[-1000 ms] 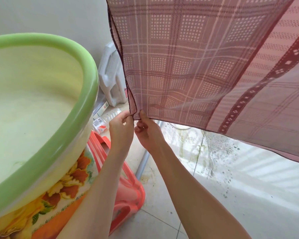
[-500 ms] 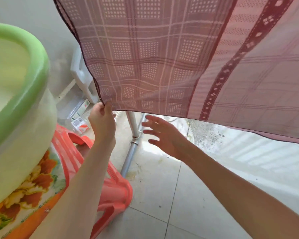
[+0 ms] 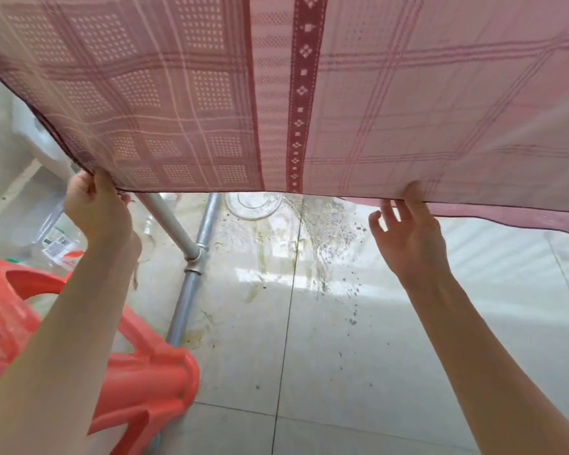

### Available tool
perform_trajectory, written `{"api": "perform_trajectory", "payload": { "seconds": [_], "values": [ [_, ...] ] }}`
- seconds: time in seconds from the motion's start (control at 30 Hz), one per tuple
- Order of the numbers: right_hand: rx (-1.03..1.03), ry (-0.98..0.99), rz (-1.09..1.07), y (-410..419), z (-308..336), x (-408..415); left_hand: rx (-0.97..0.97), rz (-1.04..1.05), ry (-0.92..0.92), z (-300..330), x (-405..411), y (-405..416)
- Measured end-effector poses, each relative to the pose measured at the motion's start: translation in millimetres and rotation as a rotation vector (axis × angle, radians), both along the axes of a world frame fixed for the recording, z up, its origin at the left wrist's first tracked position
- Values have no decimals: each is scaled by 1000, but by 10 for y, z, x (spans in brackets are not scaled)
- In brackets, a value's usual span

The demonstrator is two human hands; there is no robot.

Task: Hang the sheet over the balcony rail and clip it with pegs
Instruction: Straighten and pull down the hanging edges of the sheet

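A thin pink checked sheet (image 3: 309, 93) with a dark red patterned stripe hangs down across the whole top of the view. My left hand (image 3: 96, 205) pinches its lower left corner. My right hand (image 3: 408, 231) grips the bottom hem further right, thumb on the near side and fingers behind the cloth. The hem is stretched level between both hands. The rail that carries the sheet is out of view, and no pegs are visible.
A red plastic stool (image 3: 138, 382) stands at the lower left. Grey metal pipes (image 3: 191, 280) run along the wet, speckled tiled floor (image 3: 309, 323). A round floor drain (image 3: 253, 201) lies below the hem. Bottles and packets (image 3: 60, 244) sit at the left.
My right hand let go beside the left, moved right along the hem and took hold there. The view swung right, so the green basin has left the frame.
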State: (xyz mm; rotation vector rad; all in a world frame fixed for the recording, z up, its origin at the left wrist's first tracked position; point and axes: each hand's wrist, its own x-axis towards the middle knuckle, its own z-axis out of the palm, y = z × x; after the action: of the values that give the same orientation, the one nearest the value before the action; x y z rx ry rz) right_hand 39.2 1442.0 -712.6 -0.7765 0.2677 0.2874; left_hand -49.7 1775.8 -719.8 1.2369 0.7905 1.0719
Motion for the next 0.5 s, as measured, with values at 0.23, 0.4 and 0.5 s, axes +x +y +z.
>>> {"api": "perform_trajectory", "payload": {
  "seconds": [0.23, 0.4, 0.5],
  "values": [
    [-71, -22, -9, 217, -141, 168, 47, 14, -32, -28, 20, 89],
    [-101, -9, 1, 335, -260, 183, 47, 22, -37, -11, 54, 159],
    [-106, 18, 3, 353, -314, 194, 28, 7, -46, 16, 95, 161]
  ]
}}
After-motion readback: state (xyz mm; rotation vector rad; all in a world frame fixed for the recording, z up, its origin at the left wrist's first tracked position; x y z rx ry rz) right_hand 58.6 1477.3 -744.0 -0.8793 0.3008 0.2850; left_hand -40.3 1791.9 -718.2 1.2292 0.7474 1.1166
